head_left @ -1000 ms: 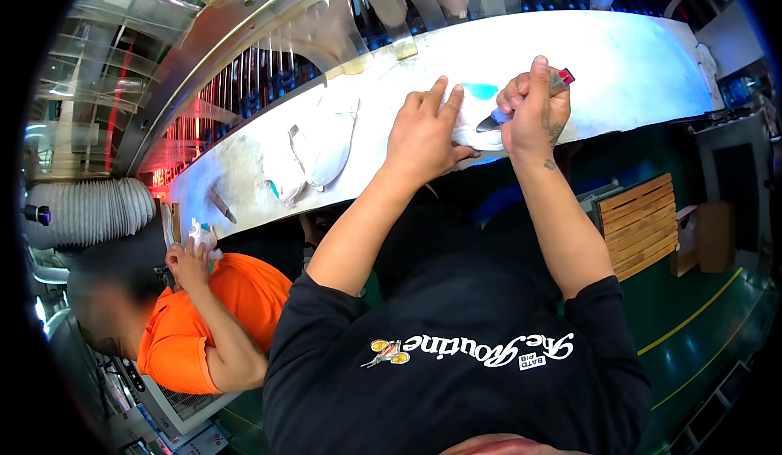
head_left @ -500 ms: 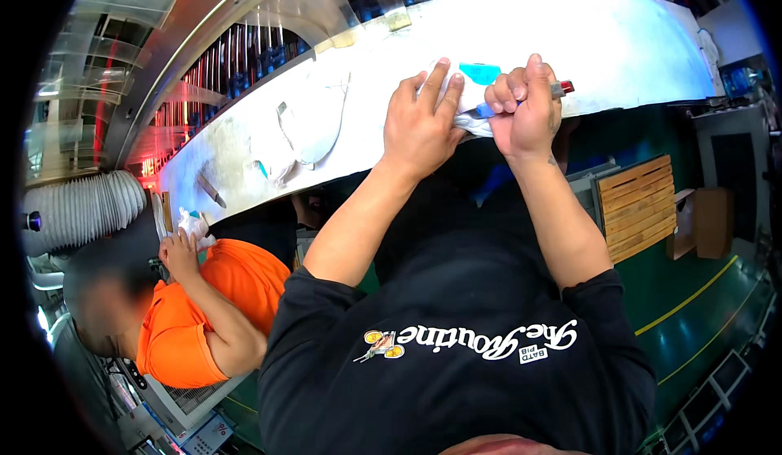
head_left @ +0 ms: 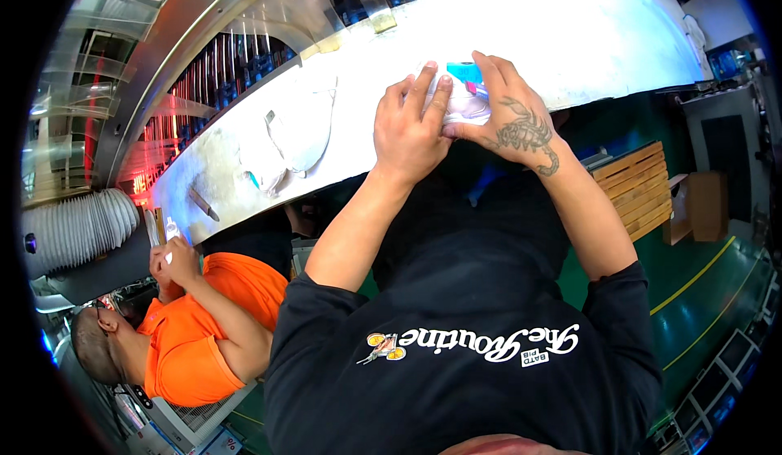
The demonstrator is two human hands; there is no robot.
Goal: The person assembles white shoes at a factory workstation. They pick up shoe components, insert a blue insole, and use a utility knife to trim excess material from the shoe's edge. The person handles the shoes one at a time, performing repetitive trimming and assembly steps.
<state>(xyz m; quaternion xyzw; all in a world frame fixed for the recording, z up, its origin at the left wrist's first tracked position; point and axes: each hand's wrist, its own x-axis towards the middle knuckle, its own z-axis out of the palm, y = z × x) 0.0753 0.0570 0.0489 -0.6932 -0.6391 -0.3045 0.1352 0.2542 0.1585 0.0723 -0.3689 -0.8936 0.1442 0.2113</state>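
Note:
A small white fabric piece (head_left: pixel 469 108) with a teal patch (head_left: pixel 464 72) and a small pink mark lies at the near edge of the white table (head_left: pixel 586 39). My left hand (head_left: pixel 407 133) grips its left side, fingers bent over it and thumb hidden. Around the right side goes my right hand (head_left: pixel 521 117), its thumb along the near edge and its fingers at the far edge. No tool shows in either hand.
Two white fabric pieces (head_left: pixel 301 141) lie to the left on the table, with a thin dark tool (head_left: pixel 204 204) beyond them. A person in orange (head_left: pixel 191 333) works at the table's left end. Wooden slats (head_left: pixel 635 190) and a cardboard box (head_left: pixel 707 206) stand right.
My right hand has opened from its fist around a blue pen-like tool with a red end and now spans the white piece. The tool is out of sight. The co-worker's hands have come together.

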